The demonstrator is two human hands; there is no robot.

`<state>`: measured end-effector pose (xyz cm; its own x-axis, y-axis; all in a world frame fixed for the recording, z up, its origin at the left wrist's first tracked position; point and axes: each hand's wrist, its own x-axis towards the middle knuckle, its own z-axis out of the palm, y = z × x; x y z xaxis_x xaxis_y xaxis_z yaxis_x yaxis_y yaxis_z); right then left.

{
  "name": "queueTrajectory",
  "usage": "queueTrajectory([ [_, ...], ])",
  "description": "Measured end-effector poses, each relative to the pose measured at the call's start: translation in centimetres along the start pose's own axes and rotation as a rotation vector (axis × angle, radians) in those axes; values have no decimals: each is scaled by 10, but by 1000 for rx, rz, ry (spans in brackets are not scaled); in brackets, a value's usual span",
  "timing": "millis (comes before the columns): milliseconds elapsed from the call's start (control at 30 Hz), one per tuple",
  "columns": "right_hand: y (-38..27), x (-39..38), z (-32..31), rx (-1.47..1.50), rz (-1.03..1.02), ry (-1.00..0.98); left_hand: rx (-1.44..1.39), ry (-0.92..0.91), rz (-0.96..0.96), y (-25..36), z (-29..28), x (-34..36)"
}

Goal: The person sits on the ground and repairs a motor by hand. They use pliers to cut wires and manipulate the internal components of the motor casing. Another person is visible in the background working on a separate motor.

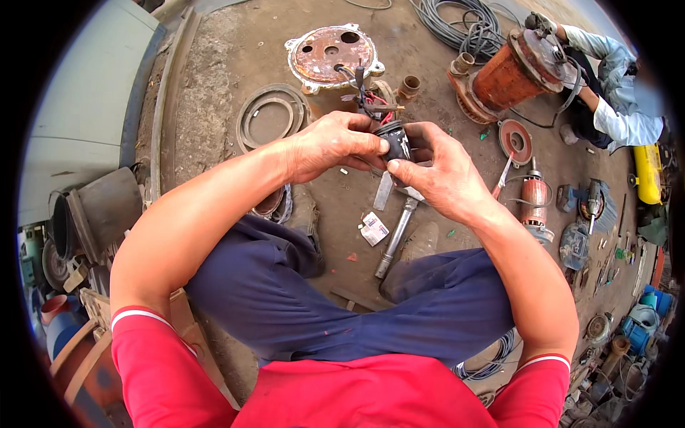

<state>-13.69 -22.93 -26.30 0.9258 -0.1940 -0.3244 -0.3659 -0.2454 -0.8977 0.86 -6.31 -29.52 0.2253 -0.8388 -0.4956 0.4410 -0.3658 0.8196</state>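
Between my two hands is a short black cylinder with a ribbed top and whitish marks (397,145); its exact kind is unclear. My left hand (335,148) pinches its left side, thumb on the front. From the right, my right hand (448,175) grips it with thumb and curled fingers. Just beyond it rises a bundle of red, black and yellow wires (372,103), some with bare ends. Whether these wires run into the cylinder is hidden. Behind them stands a rusty round cover plate with holes and a pale rim (325,60).
A hammer (397,237) lies between my feet beside a small printed packet (373,229). Metal rings (270,118) rest on the left. At the right, a co-worker's hands touch a large orange motor housing (510,77). Coiled cable (464,25), a rotor (534,201) and a drill (594,200) lie around.
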Motion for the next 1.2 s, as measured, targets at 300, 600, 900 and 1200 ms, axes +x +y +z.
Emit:
queueTrajectory([
  [300,18,12,1,-10,-18,7,58,109,97,-3,1,1],
  [600,9,15,5,-152,-125,82,37,102,131,3,-3,-8],
  [900,8,13,4,-225,-158,83,59,96,147,3,-5,-10],
  [1200,0,9,0,-238,-159,86,-73,17,125,-3,-11,-6],
])
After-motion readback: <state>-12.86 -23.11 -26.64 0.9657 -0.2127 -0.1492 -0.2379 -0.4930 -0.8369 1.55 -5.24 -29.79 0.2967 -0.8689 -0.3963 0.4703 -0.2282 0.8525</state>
